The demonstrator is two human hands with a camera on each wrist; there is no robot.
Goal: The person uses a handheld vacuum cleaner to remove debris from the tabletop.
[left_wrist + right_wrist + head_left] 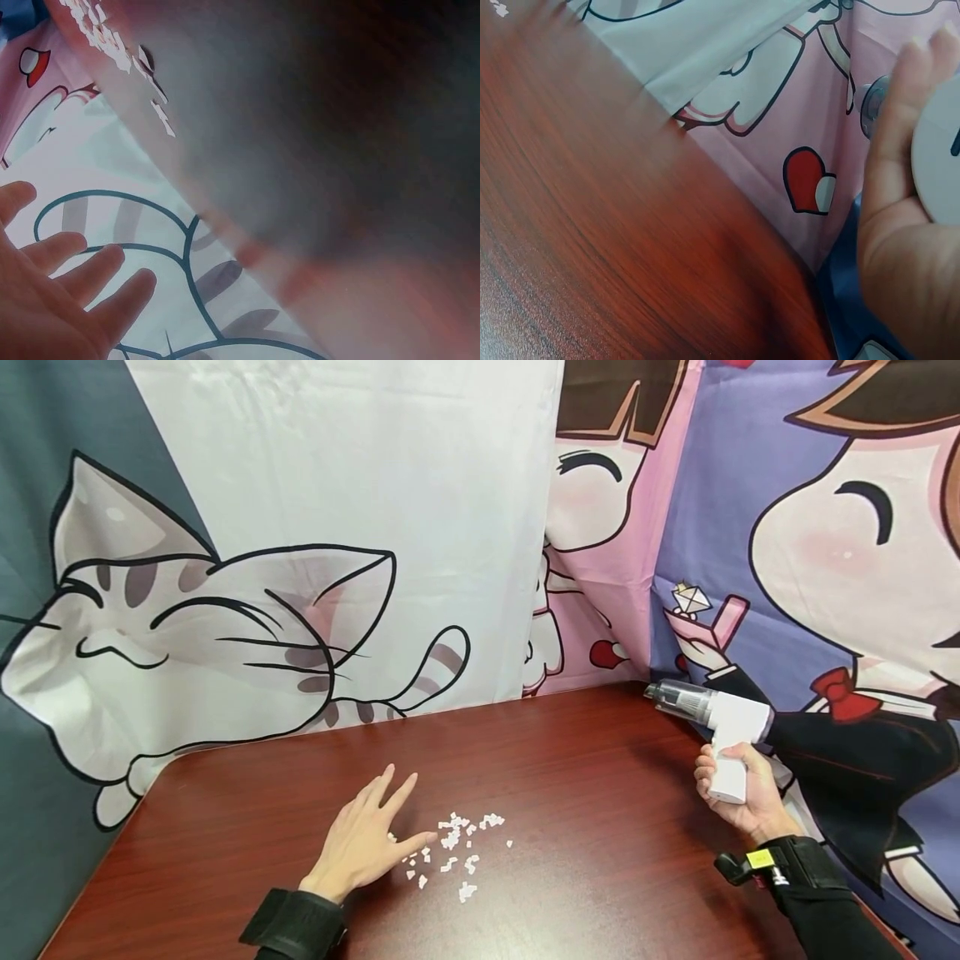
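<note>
In the head view my right hand (pixel 750 797) grips the white handle of a handheld vacuum cleaner (pixel 738 722). Its clear nozzle points left, over the table's back right corner. The right wrist view catches my fingers and palm (pixel 900 225) around the handle, whose rounded white end (pixel 941 150) faces the camera. My left hand (pixel 360 839) is spread out over the table, fingers straight and holding nothing. Just right of its thumb lie scattered white paper scraps (pixel 453 835), some partly hidden by the thumb. The left wrist view has the extended fingers (pixel 112 277) and the scraps (pixel 109 41) farther off.
A reddish-brown wooden table (pixel 585 777) spans the front. Behind it hangs a cloth backdrop (pixel 465 485) with a cartoon cat, reaching down to the table's back edge. More printed cloth (pixel 705 510) borders the right side, close to the vacuum.
</note>
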